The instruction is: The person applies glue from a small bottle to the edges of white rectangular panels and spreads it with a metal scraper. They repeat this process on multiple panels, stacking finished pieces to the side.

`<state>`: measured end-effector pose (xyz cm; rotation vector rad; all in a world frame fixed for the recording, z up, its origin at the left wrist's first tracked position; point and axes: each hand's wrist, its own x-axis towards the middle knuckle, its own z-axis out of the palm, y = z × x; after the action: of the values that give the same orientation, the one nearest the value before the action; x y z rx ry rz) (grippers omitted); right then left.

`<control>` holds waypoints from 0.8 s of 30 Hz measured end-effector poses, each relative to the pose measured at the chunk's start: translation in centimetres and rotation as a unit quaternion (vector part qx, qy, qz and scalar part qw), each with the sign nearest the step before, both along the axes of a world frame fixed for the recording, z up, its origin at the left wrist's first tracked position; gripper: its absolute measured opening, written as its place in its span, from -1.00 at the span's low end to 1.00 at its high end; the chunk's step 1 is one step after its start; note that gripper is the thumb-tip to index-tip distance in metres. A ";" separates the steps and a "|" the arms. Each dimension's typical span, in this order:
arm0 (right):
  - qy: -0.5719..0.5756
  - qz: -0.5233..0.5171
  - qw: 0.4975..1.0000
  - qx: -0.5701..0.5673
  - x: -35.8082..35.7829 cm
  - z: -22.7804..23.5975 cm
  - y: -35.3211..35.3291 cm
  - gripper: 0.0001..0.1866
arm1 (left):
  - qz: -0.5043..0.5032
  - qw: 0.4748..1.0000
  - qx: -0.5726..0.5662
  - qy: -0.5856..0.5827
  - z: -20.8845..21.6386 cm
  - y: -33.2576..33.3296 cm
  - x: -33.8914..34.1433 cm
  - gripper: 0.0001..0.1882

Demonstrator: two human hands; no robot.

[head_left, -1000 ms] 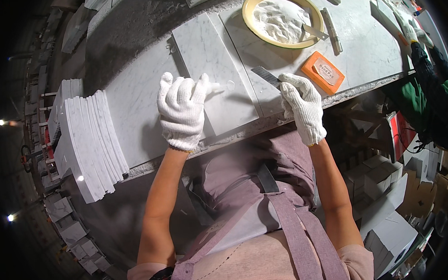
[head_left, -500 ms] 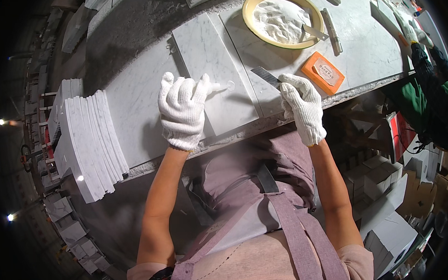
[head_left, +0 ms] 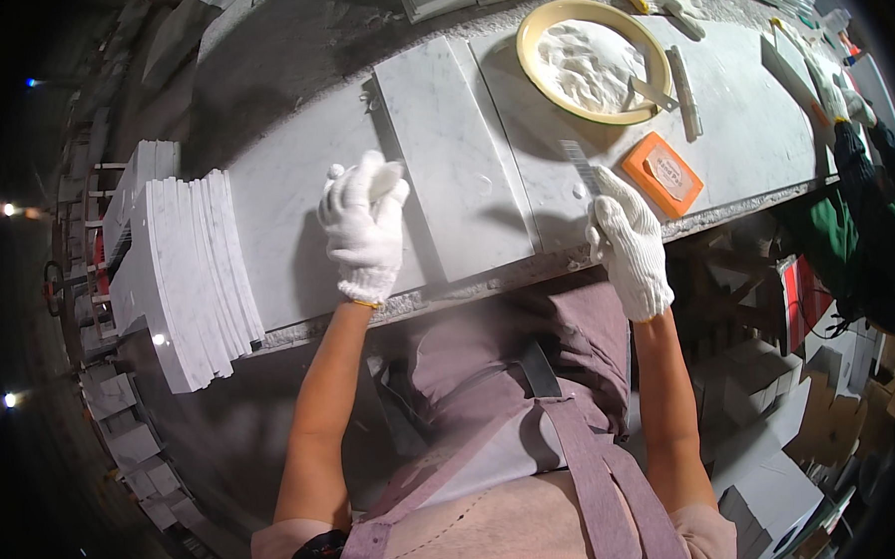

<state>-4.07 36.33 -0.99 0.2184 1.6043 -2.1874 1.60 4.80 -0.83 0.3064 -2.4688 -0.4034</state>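
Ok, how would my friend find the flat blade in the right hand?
Find the big pale slabs, then the white-gloved right hand near the orange block. A thin, flat, greyish blade sticks out of its grip. Another flat metal piece leans across the yellow bowl's rim, while this one is held.

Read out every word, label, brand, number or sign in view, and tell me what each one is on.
Orange block: its pale label carries printing, which I won't copy out.
Thin blade in the right hand: fine marks, too small to make out.
Pale marker-like stick beside the basin: any print is too small to read.
Elsewhere, I find no readable text.
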 end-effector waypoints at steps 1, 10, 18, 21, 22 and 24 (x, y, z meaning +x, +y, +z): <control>0.005 0.021 1.000 -0.017 0.2 0.0 0.2 -0.44 | 0.026 0.998 0.062 0.003 -0.2 -0.7 -0.2 -0.50; -0.036 0.057 0.994 -0.085 1.4 -0.5 0.8 -0.63 | 0.185 0.918 0.348 -0.053 -1.2 -6.7 -1.3 -0.44; 0.083 -0.032 0.996 -0.018 1.9 -1.1 0.6 -0.63 | 0.166 0.931 0.324 -0.040 0.3 -6.0 -0.7 -0.41; 0.130 -0.087 0.988 -0.004 2.2 -1.1 0.3 -0.64 | 0.175 0.926 0.333 0.036 0.6 -4.6 1.0 -0.45; 0.147 -0.102 0.984 0.011 2.3 -1.2 0.1 -0.64 | 0.200 0.886 0.413 0.067 0.5 -3.8 2.0 -0.46; 0.188 -0.181 0.964 0.054 2.6 -1.4 -0.5 -0.69 | 0.158 0.929 0.323 0.092 0.0 -2.6 3.3 -0.54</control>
<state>-1.46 35.85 -2.36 0.1413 2.0292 -2.5352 4.91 2.19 -0.81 0.8766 -1.9898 -1.0462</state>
